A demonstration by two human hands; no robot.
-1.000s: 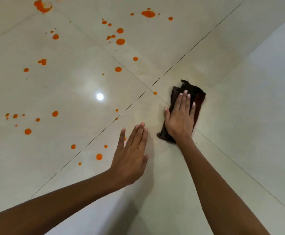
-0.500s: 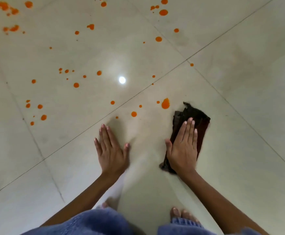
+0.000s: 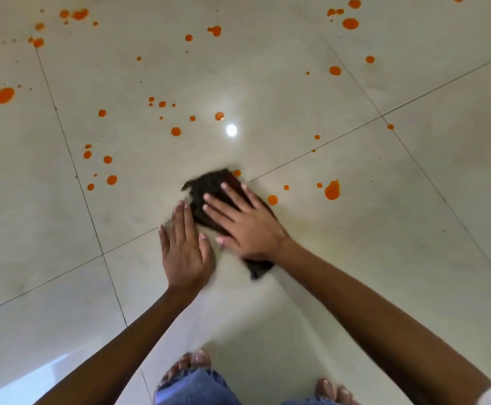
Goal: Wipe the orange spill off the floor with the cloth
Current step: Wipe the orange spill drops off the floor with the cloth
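Observation:
A dark brown cloth lies on the glossy beige tile floor near the middle of the view, blurred by motion. My right hand presses flat on it with fingers spread, pointing up and left. My left hand rests flat on the bare tile just left of the cloth, its fingertips at the cloth's edge. Orange spill drops are scattered across the far tiles: a large blot to the right of the cloth, a round drop beside my right hand, a small one at the cloth's far tip.
More orange splashes lie at the far left and far right. Dark grout lines cross the floor. A ceiling light reflects as a bright spot. My bare toes and jeans hems show at the bottom edge.
My right hand has slid the cloth left and forward over the tile joint, covering drops near it. My left hand stayed planted beside it. The view has shifted.

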